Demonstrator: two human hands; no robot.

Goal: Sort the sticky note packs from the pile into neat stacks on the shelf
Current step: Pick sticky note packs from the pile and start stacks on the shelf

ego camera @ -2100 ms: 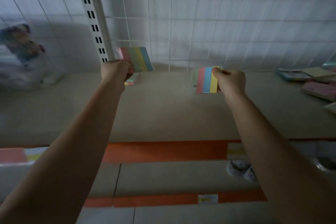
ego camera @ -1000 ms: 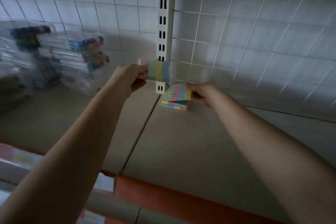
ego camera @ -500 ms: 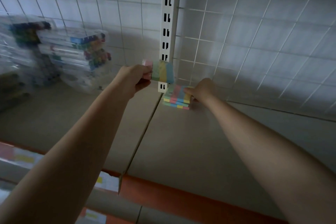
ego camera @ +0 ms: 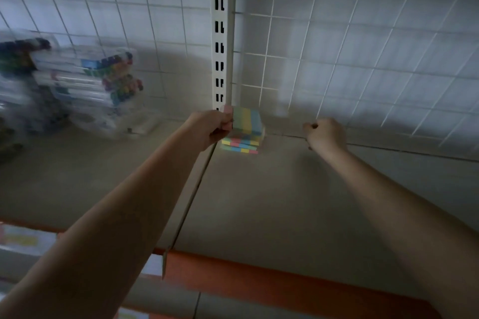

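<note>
At the back of the beige shelf (ego camera: 259, 202), right at the foot of the slotted white upright (ego camera: 219, 59), a small stack of sticky note packs (ego camera: 239, 144) sits against the wire grid back panel (ego camera: 363, 59). The packs in the stack show striped edges in yellow, pink, blue and green, and their edges do not line up exactly. The left hand (ego camera: 210, 127) pinches another sticky note pack (ego camera: 247, 122) by its left, pink edge, thumb on top and fingers curled beneath. This pack has pink, green, yellow and blue stripes and is held roughly level just above the stack; whether its underside already touches the top pack cannot be told from this angle.

The right hand (ego camera: 325, 134) hovers to the right of the stack, apart from it, with its fingers curled into a loose fist and nothing visible in it. Both forearms reach in from the lower edge of the view across the shelf.

Farther left on the same shelf, well apart from the stack, stands a blurred pile of clear plastic marker sets (ego camera: 85, 88) with coloured caps showing through. A seam runs from the upright toward the front of the shelf, where an orange price rail (ego camera: 285, 285) lines the edge. Below the rail, at lower left, pale labels or packs appear, too blurred to identify.
</note>
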